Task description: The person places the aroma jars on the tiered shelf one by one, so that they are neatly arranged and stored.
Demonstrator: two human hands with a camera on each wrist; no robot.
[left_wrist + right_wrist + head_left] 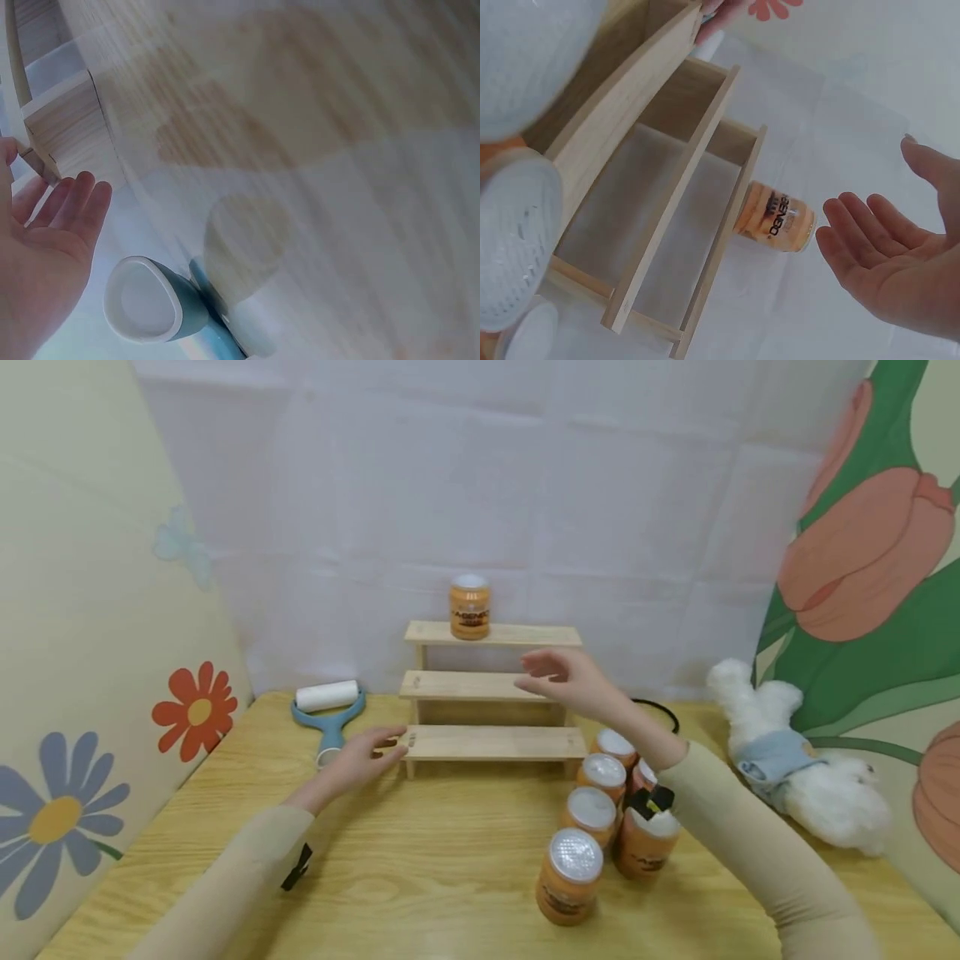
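In my head view, left hand point(357, 763) pinches wooden stand's point(495, 743) end at eight o'clock, right hand point(573, 683) hovers released at three, one orange can point(470, 609) on top at twelve, grouped cans point(591, 810) at five

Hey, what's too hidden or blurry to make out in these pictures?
Head view: small print on the shelved can, too small; part of the black loop, behind the right arm.
Left wrist: roller, partly cut off by the bottom edge.
Right wrist: left hand, cut off by the top edge.
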